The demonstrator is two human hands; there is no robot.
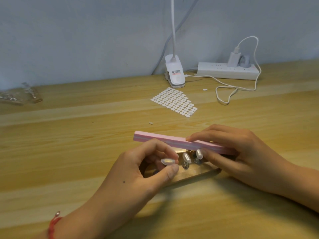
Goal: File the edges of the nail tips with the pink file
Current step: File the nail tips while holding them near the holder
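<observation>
Two hands are held low over a wooden table (69,135). A clear nail tip (167,161) is pinched between the thumb and curled fingers of the left hand (138,173). The pink file (172,141) is gripped near its right end by the right hand (245,152), with fingers laid along its top and the thumb below. Its free end is pointed left, raised above the table, just behind the left hand's fingers. The pinched tip is held just below the file; whether the two touch cannot be told. Two more tips (186,157) are stood upright on a shiny gold stand (198,174) between the hands, under the file. A red string (52,226) is worn on the left wrist. Farther back are seen a sheet of white oval stickers (174,101), a white clip lamp (174,75), and a power strip (226,71) with a charger (233,59) and a looped cable (226,94). A clear plastic pack (20,96) is seen at the far left.
</observation>
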